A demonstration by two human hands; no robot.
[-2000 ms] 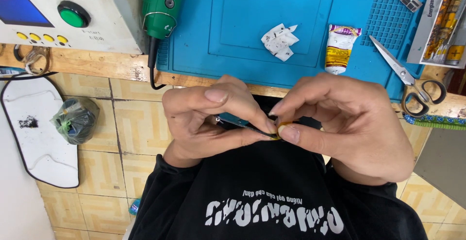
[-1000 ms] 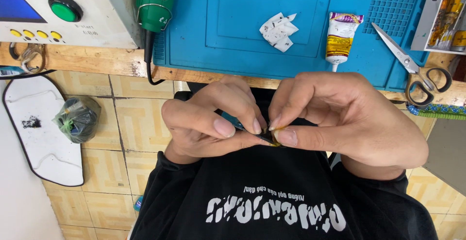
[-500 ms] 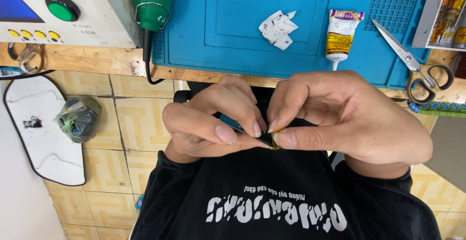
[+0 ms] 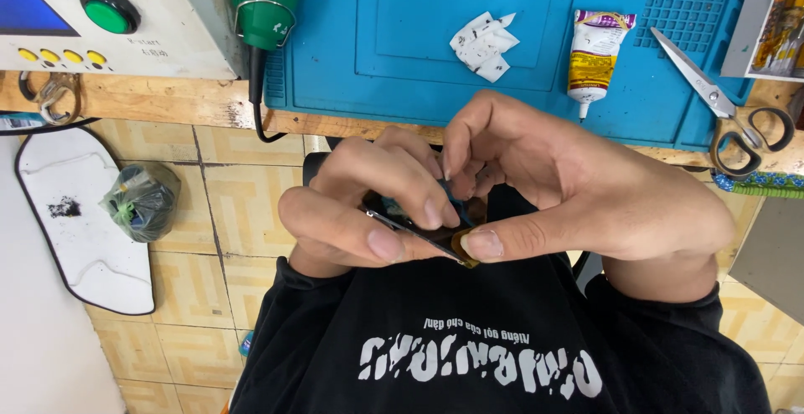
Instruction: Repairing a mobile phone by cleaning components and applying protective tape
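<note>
The left hand (image 4: 360, 213) pinches the near end of a small, thin dark flat part with a shiny edge (image 4: 419, 228), held over the lap, below the wooden worktop (image 4: 167, 104) edge. Its long axis slants down toward the right, where the right hand (image 4: 578, 192) grips the amber-coloured end between thumb and forefinger.

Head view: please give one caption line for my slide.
Both hands, left hand and right hand, pinch a small dark flat part above a blue work mat.
</note>
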